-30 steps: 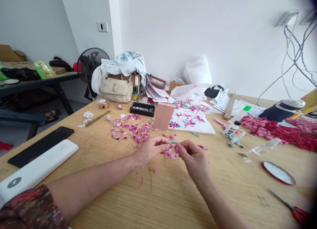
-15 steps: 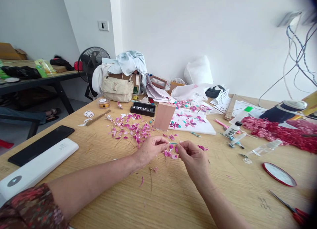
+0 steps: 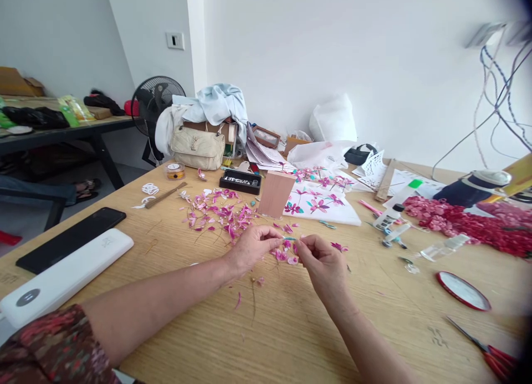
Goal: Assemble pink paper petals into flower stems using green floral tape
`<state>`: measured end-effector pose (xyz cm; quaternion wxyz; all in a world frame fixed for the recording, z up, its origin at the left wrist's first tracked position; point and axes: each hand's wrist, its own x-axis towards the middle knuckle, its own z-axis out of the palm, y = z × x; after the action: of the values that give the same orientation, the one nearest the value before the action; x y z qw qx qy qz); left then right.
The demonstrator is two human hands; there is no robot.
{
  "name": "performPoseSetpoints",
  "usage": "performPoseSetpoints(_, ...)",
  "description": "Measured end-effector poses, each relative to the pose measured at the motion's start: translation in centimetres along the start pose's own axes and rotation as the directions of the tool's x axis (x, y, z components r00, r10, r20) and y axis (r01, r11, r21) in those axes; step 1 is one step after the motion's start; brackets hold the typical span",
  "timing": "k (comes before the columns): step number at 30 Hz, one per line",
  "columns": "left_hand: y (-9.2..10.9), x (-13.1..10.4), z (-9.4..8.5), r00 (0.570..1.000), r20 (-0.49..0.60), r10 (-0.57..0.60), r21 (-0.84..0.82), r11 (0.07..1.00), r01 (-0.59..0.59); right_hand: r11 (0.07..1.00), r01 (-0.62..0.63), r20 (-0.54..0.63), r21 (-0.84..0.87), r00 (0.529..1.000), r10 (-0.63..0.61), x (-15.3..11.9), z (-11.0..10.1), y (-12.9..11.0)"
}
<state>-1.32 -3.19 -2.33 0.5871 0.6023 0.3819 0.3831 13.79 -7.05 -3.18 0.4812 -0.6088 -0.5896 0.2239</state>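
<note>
No legible text anywhere. Beige handbag (image 3: 197, 147) has a metal monogram on the flap, letters too small to make out. White power bank (image 3: 66, 277) shows a round grey emblem, unreadable. Black case (image 3: 240, 182) carries white markings, blurred. Orange spool (image 3: 175, 170) has a top label, illegible.

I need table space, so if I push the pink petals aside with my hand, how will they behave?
The petals look thin and small, so probably very light: they would scatter or flutter, not slide together. Some carry fine wire-like stems, which may snag each other. They likely crease easily under a flat palm.
</note>
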Motion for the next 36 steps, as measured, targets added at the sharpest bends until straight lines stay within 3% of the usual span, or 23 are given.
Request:
performPoseSetpoints(6,0.0,0.1,0.0,1.0,0.001,0.008,0.016,1.0,-0.008,0.999,0.02,-0.009,-0.045,1.0,-0.02,0.0,0.0,0.0)
performPoseSetpoints(12,-0.3,0.3,-0.3,0.999,-0.041,0.033,0.018,0.999,-0.032,0.999,0.045,0.029,0.016,0.999,-0.046,0.1,0.0,0.2)
performPoseSetpoints(18,-0.5,0.5,-0.4,0.993,-0.12,-0.002,-0.063,0.998,-0.006,0.936,0.168,-0.017,-0.309,0.983,-0.183,0.5,-1.0,-0.1)
performPoseSetpoints(21,-0.7,0.7,-0.5,0.99,-0.137,-0.029,-0.106,0.994,0.015,0.908,0.208,-0.004,-0.364,0.974,-0.225,0.6,-1.2,-0.2)
performPoseSetpoints(25,-0.7,0.9,-0.7,0.989,-0.143,-0.047,-0.145,0.989,0.026,0.991,0.055,0.04,-0.124,0.998,-0.05,0.9,-0.9,0.3)
performPoseSetpoints(28,-0.6,1.0,-0.9,0.988,-0.148,-0.033,-0.113,0.993,0.017,0.998,-0.055,0.068,0.031,0.996,0.052,1.2,-0.9,0.7)
performPoseSetpoints(36,-0.5,1.3,-1.6,0.973,-0.16,0.165,0.149,0.979,-0.141,0.992,-0.096,0.29,-0.079,0.95,0.115,2.1,-3.0,-0.3)
